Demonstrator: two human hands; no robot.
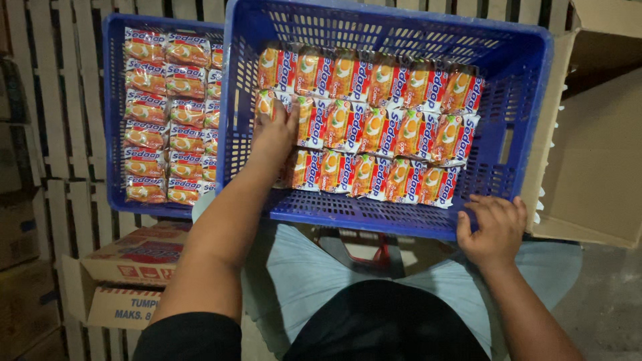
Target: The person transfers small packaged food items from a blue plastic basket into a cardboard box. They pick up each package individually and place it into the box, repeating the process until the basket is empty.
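Note:
A blue plastic crate [388,214] rests on my lap, holding three rows of orange instant noodle packets [381,127]. My left hand [274,137] reaches inside the crate and presses flat on the packets at the left end of the rows. My right hand [491,227] grips the crate's near rim at its right corner, fingers curled over the edge.
A second blue crate [114,120] packed with the same packets sits to the left on a wooden pallet [60,134]. An open cardboard box [595,154] stands at the right. Printed cartons [127,274] lie at lower left.

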